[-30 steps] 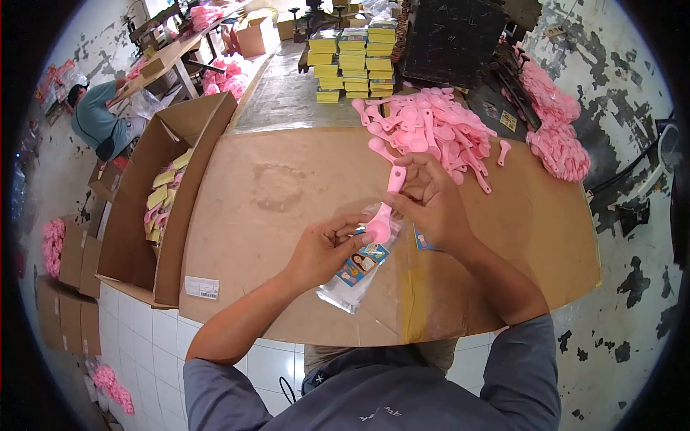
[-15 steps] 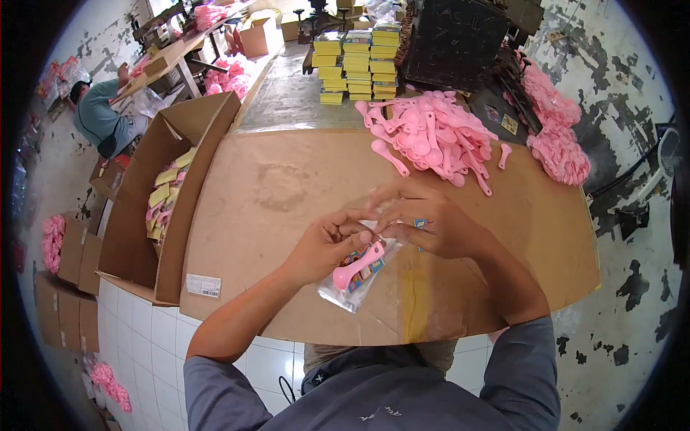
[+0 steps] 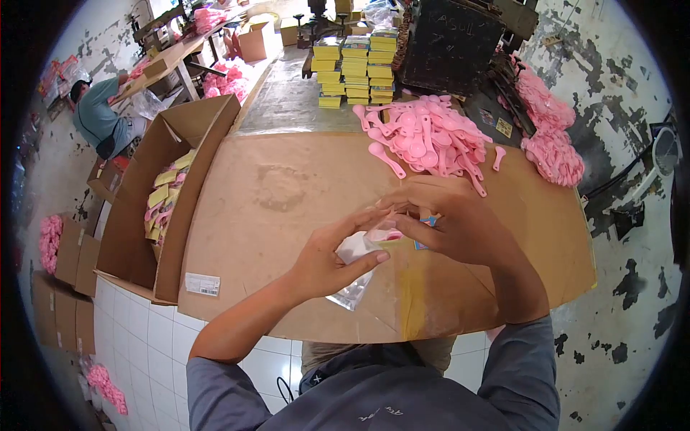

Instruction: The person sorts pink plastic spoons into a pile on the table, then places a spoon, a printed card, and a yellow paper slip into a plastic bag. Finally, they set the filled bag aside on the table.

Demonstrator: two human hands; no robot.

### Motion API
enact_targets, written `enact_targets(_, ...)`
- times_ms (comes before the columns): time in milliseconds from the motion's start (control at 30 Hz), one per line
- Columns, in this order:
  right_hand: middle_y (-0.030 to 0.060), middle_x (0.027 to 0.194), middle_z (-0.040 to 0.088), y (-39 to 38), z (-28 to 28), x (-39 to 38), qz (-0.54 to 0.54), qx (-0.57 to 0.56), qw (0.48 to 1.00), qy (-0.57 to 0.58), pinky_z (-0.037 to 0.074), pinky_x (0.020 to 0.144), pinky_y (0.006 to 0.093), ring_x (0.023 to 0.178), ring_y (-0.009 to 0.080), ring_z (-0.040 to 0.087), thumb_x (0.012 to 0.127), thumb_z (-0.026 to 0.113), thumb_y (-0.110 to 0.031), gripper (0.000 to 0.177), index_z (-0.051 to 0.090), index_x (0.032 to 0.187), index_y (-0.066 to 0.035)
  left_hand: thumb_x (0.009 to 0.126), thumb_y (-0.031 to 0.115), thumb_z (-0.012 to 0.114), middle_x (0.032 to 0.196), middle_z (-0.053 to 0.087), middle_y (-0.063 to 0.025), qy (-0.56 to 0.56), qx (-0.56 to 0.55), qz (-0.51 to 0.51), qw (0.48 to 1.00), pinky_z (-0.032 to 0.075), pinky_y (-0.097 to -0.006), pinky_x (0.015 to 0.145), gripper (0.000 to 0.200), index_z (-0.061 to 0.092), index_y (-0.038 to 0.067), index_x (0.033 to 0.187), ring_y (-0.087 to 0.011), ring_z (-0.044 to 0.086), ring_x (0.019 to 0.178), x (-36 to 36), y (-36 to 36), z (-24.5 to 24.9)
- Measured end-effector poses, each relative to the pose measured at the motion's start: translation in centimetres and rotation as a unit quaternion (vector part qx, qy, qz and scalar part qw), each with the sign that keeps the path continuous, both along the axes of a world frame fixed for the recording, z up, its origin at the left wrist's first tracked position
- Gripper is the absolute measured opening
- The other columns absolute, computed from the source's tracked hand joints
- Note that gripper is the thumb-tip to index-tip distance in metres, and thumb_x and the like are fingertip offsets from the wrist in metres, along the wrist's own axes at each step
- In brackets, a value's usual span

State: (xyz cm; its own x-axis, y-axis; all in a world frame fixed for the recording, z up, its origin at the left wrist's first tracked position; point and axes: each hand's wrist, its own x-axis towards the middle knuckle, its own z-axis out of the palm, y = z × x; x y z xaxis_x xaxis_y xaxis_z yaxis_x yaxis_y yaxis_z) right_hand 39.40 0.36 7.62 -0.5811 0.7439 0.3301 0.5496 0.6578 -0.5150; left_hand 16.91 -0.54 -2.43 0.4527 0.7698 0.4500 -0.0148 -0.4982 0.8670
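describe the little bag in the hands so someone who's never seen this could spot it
Start at the big cardboard sheet covering the table, then look to its near edge where the left hand and right hand meet. Pinched between them is a small clear plastic bag. Unlike the loose pink spoons heaped at the far edge, it is transparent and crumpled.

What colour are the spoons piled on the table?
The spoons are pink, clearest in the head view.

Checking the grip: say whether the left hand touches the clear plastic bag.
Touching. Head view shows the left hand pinching the clear plastic bag between thumb and fingers.
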Motion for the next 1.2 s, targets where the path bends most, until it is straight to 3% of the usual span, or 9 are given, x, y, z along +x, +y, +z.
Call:
enact_targets(200,0.012,0.106,0.074,-0.4,-0.2,-1.3,-0.05,-0.076,0.993,0.072,0.055,0.074,0.0345,0.091,0.024,0.072,0.085,0.076,-0.006,0.03,0.072,0.114,-0.005,0.098,0.003,0.067,0.111,0.076,-0.012,-0.03,-0.048,-0.004,0.998,0.055,-0.0279,0.089,0.043,0.056,-0.001,0.14,-0.0145,0.071,0.103,0.2,0.1,0.3)
enact_targets(300,0.0089,0.106,0.068,0.5,-2.0,-1.5,-0.049,0.245,0.967,0.051,0.051,0.082,0.038,0.098,0.0241,0.067,0.084,0.076,-0.011,0.026,0.07,0.109,-0.01,0.099,0.0,0.065,0.101,0.077,-0.0105,-0.05,-0.119,0.012,0.992,0.057,-0.0254,0.08,0.043,0.054,-0.002,0.14,-0.012,0.072,0.095,0.1,0.1,0.4)
enact_targets(533,0.0074,0.109,0.066,0.5,-3.5,-2.8,-0.021,0.375,0.924,-0.067,0.044,0.089,0.0386,0.105,0.0239,0.062,0.078,0.074,-0.014,0.025,0.07,0.101,-0.005,0.095,0.001,0.069,0.097,0.078,-0.0109,0.066,-0.092,0.094,0.989,0.057,-0.0241,0.066,0.054,0.047,-0.005,0.145,-0.0123,0.074,0.087,0.0,-0.6,-0.2)
enact_targets(633,0.0101,0.109,0.063,0.9,-4.3,-2.9,-0.013,0.408,0.905,-0.121,0.044,0.089,0.0394,0.104,0.0259,0.06,0.079,0.066,-0.018,0.027,0.067,0.1,-0.001,0.09,0.015,0.075,0.085,0.077,-0.0166,0.076,-0.014,0.115,0.99,0.05,-0.0294,0.052,0.061,0.049,-0.003,0.143,-0.0175,0.067,0.051,0.2,-0.3,-1.1)
enact_targets(700,0.0105,0.106,0.062,1.2,-5.2,-3.3,-0.021,0.427,0.895,-0.126,0.044,0.088,0.0404,0.102,0.0265,0.06,0.078,0.064,-0.019,0.024,0.066,0.095,-0.001,0.09,0.01,0.076,0.09,0.077,-0.0135,0.128,-0.033,0.109,0.985,0.053,-0.0265,0.06,0.067,0.045,-0.005,0.147,-0.0129,0.071,0.072,0.1,-0.6,-0.5)
enact_targets(933,0.0092,0.095,0.057,3.4,-4.5,-0.6,-0.08,0.286,0.955,-0.005,0.046,0.08,0.0396,0.093,0.0256,0.057,0.08,0.064,-0.009,0.017,0.059,0.095,-0.003,0.095,0.009,0.071,0.096,0.079,-0.0109,0.171,-0.052,0.072,0.981,0.054,-0.0259,0.068,0.06,0.047,-0.002,0.15,-0.0096,0.072,0.082,-0.3,-0.5,0.7)
enact_targets(1000,0.0056,0.09,0.057,2.8,-2.1,2.7,-0.056,0.056,0.995,0.056,0.046,0.073,0.035,0.085,0.0191,0.057,0.091,0.058,-0.004,0.006,0.057,0.097,-0.003,0.099,0.009,0.068,0.099,0.079,-0.0105,0.127,-0.109,0.042,0.985,0.054,-0.0249,0.07,0.053,0.05,-0.001,0.147,-0.0091,0.071,0.084,-0.4,-0.2,0.0)
enact_targets(1100,0.0006,0.073,0.054,1.7,-1.1,11.6,0.01,-0.322,0.919,0.228,0.044,0.055,0.0274,0.062,0.0113,0.054,0.103,0.051,-0.007,0.01,0.055,0.095,-0.003,0.102,0.008,0.064,0.103,0.079,-0.0111,0.05,-0.18,0.02,0.982,0.055,-0.0245,0.074,0.043,0.055,0.0,0.143,-0.0094,0.071,0.089,-0.4,0.2,-0.6)
enact_targets(1200,0.0055,0.073,0.058,1.7,-1.9,22.3,0.01,-0.336,0.875,0.348,0.046,0.054,0.0293,0.06,0.0168,0.058,0.097,0.056,-0.005,0.005,0.058,0.101,-0.002,0.103,0.008,0.062,0.103,0.078,-0.0111,-0.013,-0.19,0.023,0.981,0.054,-0.0239,0.073,0.038,0.058,-0.001,0.14,-0.0061,0.067,0.087,-0.4,0.4,-0.6)
